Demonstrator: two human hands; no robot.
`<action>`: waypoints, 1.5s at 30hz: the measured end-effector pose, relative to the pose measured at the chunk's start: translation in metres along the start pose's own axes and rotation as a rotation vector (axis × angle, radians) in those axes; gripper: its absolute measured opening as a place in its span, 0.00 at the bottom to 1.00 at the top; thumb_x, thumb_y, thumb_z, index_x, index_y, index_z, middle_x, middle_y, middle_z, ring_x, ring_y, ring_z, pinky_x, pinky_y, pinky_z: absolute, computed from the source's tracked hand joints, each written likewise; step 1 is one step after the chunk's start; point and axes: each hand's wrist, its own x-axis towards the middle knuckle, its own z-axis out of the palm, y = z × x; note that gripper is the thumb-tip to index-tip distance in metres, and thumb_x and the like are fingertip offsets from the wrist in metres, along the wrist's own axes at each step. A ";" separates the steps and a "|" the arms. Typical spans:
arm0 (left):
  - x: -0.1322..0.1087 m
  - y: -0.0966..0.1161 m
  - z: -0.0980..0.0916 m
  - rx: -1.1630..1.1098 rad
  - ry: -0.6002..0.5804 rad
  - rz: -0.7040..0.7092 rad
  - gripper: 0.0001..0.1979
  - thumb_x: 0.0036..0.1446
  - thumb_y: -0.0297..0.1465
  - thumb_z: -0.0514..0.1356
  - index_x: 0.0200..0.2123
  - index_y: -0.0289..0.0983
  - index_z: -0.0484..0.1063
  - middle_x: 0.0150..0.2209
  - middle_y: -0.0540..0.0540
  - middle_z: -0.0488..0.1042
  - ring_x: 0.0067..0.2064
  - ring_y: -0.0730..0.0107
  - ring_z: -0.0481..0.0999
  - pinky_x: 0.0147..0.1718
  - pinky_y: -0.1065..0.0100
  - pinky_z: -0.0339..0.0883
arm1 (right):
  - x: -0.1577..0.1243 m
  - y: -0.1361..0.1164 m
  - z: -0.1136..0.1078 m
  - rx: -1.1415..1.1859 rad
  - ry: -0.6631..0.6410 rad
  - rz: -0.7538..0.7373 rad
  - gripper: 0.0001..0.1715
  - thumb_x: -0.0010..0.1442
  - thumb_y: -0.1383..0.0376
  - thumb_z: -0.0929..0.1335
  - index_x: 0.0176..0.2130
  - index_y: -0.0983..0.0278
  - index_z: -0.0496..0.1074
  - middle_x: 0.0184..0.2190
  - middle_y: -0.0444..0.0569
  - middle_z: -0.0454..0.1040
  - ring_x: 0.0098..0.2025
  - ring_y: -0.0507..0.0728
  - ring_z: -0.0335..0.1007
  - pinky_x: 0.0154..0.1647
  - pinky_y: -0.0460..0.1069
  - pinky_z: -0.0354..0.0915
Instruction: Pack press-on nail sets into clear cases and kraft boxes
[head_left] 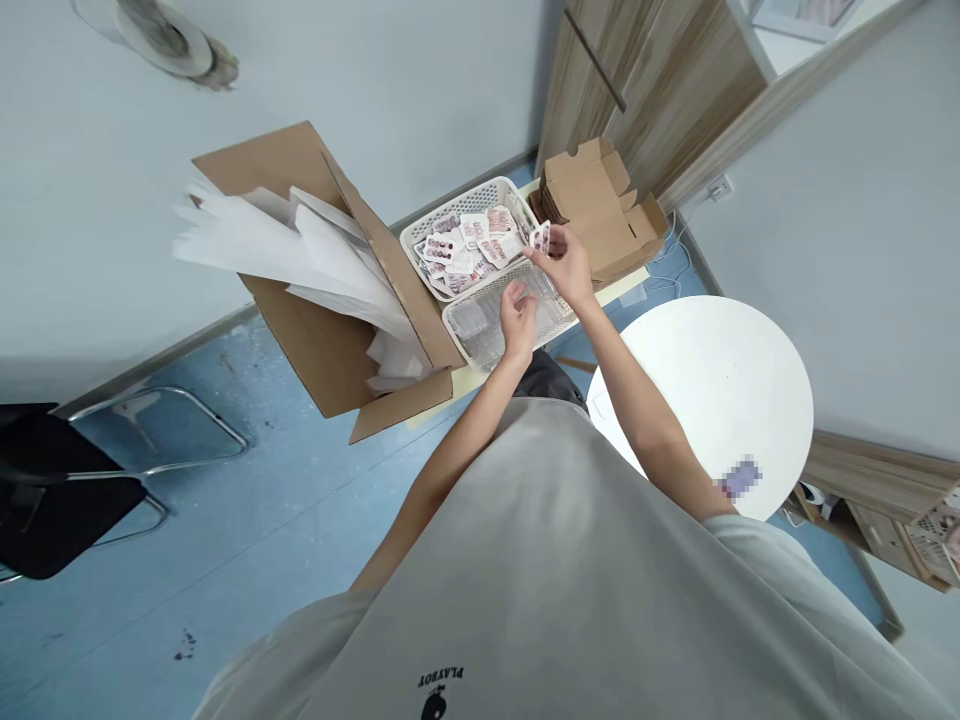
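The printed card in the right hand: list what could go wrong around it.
The printed card could slip from the right hand and get lost among the loose cards in the far basket.
The left hand, over the clear plastic boxes, might knock one out of place.
The white sheets jutting from the cardboard box could slide out.

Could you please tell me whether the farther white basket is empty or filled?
Filled, at least partly: overlapping printed cards lie heaped across the farther white basket; their depth is hidden.
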 end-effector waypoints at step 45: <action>-0.294 -0.077 0.089 0.136 -0.851 -0.112 0.26 0.53 0.51 0.80 0.39 0.39 0.79 0.41 0.45 0.85 0.47 0.64 0.86 0.53 0.59 0.84 | -0.455 -0.029 -0.156 0.212 0.966 0.369 0.24 0.69 0.41 0.74 0.51 0.55 0.81 0.60 0.54 0.81 0.62 0.63 0.80 0.55 0.59 0.82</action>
